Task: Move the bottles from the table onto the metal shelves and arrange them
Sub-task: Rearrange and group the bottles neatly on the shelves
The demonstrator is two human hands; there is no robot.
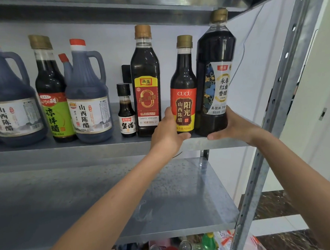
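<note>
You have open room across the lower shelf [185, 192], while the Danyu vinegar bottle [146, 81] crowds the left, the steel upright [279, 88] the right, and the top shelf [109, 13] sits close above the tallest bottle [215, 56].

Wall [258, 76]: pale grey-white; thin cable [245, 47] hung down it; black plug [125, 73] was fixed on it. Floor [276, 205]: dark speckled stone, banded with white tile [281, 224].
</note>
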